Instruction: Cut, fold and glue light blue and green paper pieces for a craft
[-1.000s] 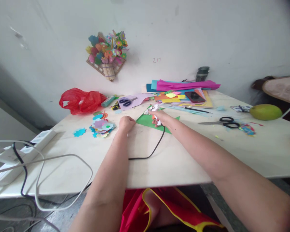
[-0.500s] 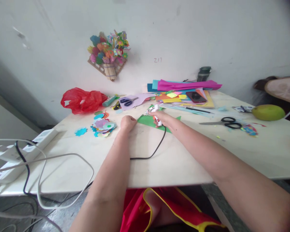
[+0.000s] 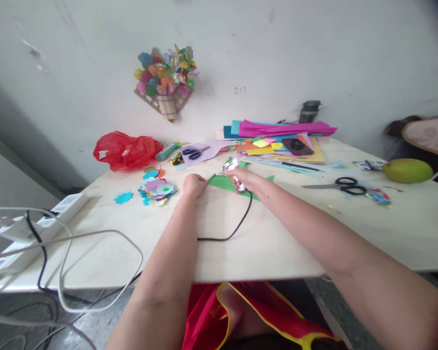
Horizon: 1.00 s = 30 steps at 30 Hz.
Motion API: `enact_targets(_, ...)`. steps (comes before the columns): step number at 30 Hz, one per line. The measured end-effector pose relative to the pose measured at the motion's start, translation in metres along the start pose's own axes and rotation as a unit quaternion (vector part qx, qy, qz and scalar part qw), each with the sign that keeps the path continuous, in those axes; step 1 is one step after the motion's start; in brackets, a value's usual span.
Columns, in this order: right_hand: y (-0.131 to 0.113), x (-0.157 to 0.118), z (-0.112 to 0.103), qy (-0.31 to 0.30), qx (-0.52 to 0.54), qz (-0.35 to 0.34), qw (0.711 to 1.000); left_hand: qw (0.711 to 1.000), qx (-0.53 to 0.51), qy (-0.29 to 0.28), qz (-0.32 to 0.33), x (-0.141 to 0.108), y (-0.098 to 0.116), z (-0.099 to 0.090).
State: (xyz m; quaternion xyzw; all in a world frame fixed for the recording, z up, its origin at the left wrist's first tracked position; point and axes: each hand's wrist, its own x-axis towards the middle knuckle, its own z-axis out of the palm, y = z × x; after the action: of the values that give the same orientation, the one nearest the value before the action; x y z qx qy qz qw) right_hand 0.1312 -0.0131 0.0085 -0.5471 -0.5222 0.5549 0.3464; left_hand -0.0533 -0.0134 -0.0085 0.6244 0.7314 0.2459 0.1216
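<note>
My right hand (image 3: 244, 178) is wrapped round a white glue gun (image 3: 232, 165) with a black cord, held over a green sheet (image 3: 221, 183) near the middle of the table. The gun's tip points left, at a thin green strip or stem (image 3: 212, 178). My left hand (image 3: 194, 185) is closed, its fingertips pinching the left end of that green piece; the exact part is too small to tell. Left of it lies a pile of paper flowers (image 3: 157, 189), with a single blue flower (image 3: 123, 198) beside it.
Black-handled scissors (image 3: 346, 185) and a yellow-green mango (image 3: 407, 170) lie at the right. Stacked coloured paper (image 3: 286, 129) and a phone (image 3: 297, 146) are at the back. A red bag (image 3: 126, 151) sits back left; a power strip (image 3: 67, 206) with loose cables is at the left edge.
The whole view has shifted very slightly. Both hands, the glue gun and the green piece hold nearly the same places.
</note>
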Motion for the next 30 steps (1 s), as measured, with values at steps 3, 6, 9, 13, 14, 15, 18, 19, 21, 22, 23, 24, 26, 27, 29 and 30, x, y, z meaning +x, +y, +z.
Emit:
enact_targets(3, -0.0001, -0.0017, 0.0004, 0.000, 0.001, -0.003, 1.000, 1.000, -0.001, -0.006, 0.001, -0.0002, 0.0001, -0.0008)
enact_targets(6, 0.0005, -0.0026, 0.0008, 0.001, 0.002, 0.000, 1.000, 1.000, -0.005, -0.013, 0.001, 0.0000, 0.0000, -0.0017)
enact_targets(9, 0.0008, -0.0035, 0.0014, 0.001, 0.000, 0.003, 1.000, 1.000, -0.008, -0.018, 0.004, 0.0003, -0.0003, -0.0028)
enact_targets(13, 0.0008, -0.0041, 0.0020, -0.007, 0.000, 0.003, 1.000, 0.999, -0.020, -0.026, 0.003, 0.0005, -0.0012, -0.0045)
enact_targets(14, 0.0008, -0.0041, 0.0021, -0.010, 0.000, 0.001, 1.000, 0.999, -0.022, -0.028, 0.003, 0.0005, -0.0014, -0.0049)
enact_targets(15, 0.0007, -0.0043, 0.0021, -0.011, -0.001, 0.001, 1.000, 0.999, -0.023, -0.029, 0.004, 0.0004, -0.0014, -0.0052)
enact_targets(18, 0.0004, -0.0053, 0.0025, -0.014, -0.003, 0.003, 1.000, 0.999, -0.016, -0.033, 0.006, -0.0004, -0.0007, -0.0061)
enact_targets(19, 0.0003, -0.0058, 0.0027, -0.013, -0.004, 0.006, 1.000, 0.999, -0.013, -0.033, 0.006, -0.0008, -0.0001, -0.0064)
enact_targets(21, 0.0001, -0.0067, 0.0032, -0.016, -0.005, 0.007, 1.000, 0.999, -0.007, -0.033, 0.004, -0.0018, 0.0011, -0.0071)
enact_targets(22, 0.0002, -0.0070, 0.0034, -0.019, -0.006, 0.006, 1.000, 0.999, -0.007, -0.032, 0.003, -0.0023, 0.0017, -0.0074)
enact_targets(23, 0.0004, -0.0072, 0.0037, -0.022, -0.007, 0.004, 1.000, 0.999, -0.007, -0.031, 0.002, -0.0026, 0.0021, -0.0076)
enact_targets(24, 0.0006, -0.0074, 0.0041, -0.026, -0.007, 0.001, 1.000, 1.000, -0.009, -0.030, 0.001, -0.0028, 0.0023, -0.0076)
enact_targets(26, 0.0012, -0.0077, 0.0048, -0.031, -0.007, -0.002, 1.000, 1.000, -0.013, -0.027, 0.000, -0.0028, 0.0021, -0.0073)
enact_targets(27, 0.0014, -0.0081, 0.0052, -0.031, -0.007, -0.003, 0.999, 1.000, -0.015, -0.026, -0.001, -0.0026, 0.0018, -0.0071)
enact_targets(29, 0.0014, -0.0092, 0.0061, -0.033, -0.005, -0.005, 0.999, 1.000, -0.019, -0.025, 0.000, -0.0023, 0.0010, -0.0067)
enact_targets(30, 0.0011, -0.0099, 0.0066, -0.034, -0.004, -0.005, 0.999, 0.999, -0.021, -0.025, 0.001, -0.0022, 0.0007, -0.0067)
